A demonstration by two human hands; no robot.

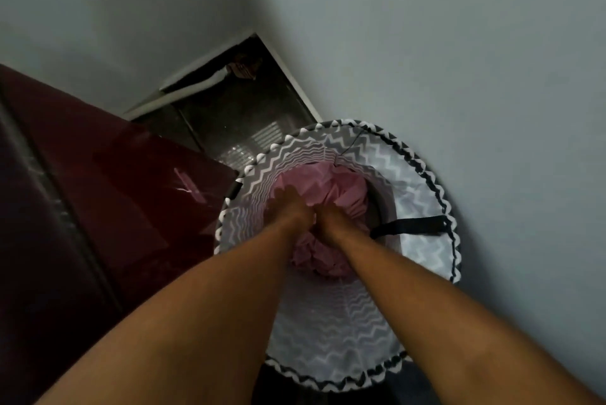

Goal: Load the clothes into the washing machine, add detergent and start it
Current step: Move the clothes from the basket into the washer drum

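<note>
While both arms reach down into hamper [423, 175], first step of task in hand: gathering clothes for loading. Left hand [290, 204] and right hand [331, 216] side by side, touching, pressed into pink garment [341, 194]; fingers sunk in cloth. Left appears to clutch fabric; right too blurred and buried to tell whether gripping or only pressing. Pink garment bunched deep in centre of hamper, spilling toward 6 o'clock between forearms. Hamper: round, chevron-patterned, zigzag trim, black strap handle [410, 227] at 3 o'clock of rim, second handle stub at 9 o'clock. Set against grey wall [459, 43] on its 3 o'clock side. Dark red glossy appliance top [98, 191] just beside at 9 o'clock, possibly the washer; cannot confirm. Tiled floor corner [236, 122] at 12 o'clock. Next move, by judgement: firm two-handed bunching of cloth, straight lift clear of rim, trailing ends kept off strap. Detergent not in view.
</note>
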